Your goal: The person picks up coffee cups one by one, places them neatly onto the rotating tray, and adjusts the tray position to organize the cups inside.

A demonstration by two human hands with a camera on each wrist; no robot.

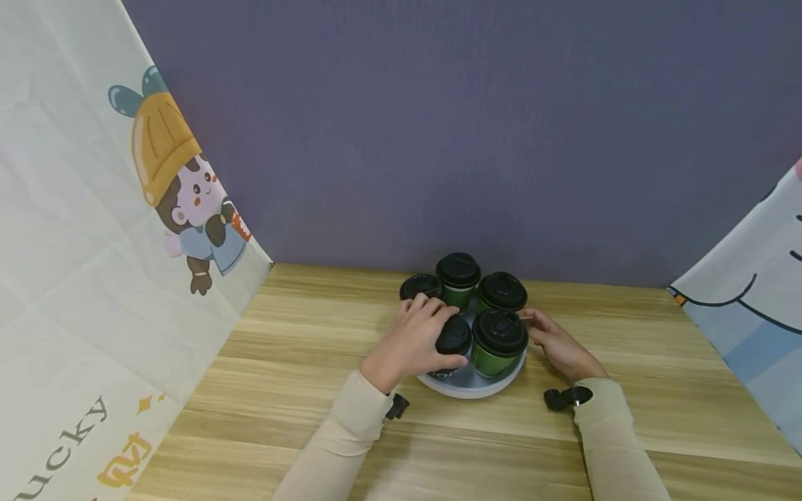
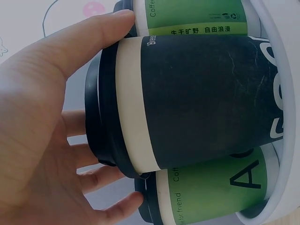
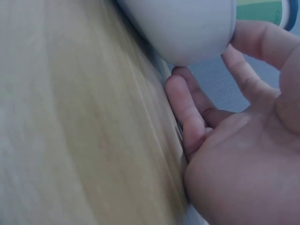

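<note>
My left hand curves over a dark paper cup with a black lid. In the left wrist view its thumb lies along one side of the lid and the fingers reach round the other, partly hidden behind it. The cup stands in a round white-rimmed tray, among green cups and another black-lidded cup. My right hand is at the tray's right side, low by the table; fingertips touch the tray's outer wall in the right wrist view.
The tray sits on a wood-grain table near its back edge. Behind rises a dark blue-grey panel. Printed white cloth borders the left side, and another printed cloth borders the right.
</note>
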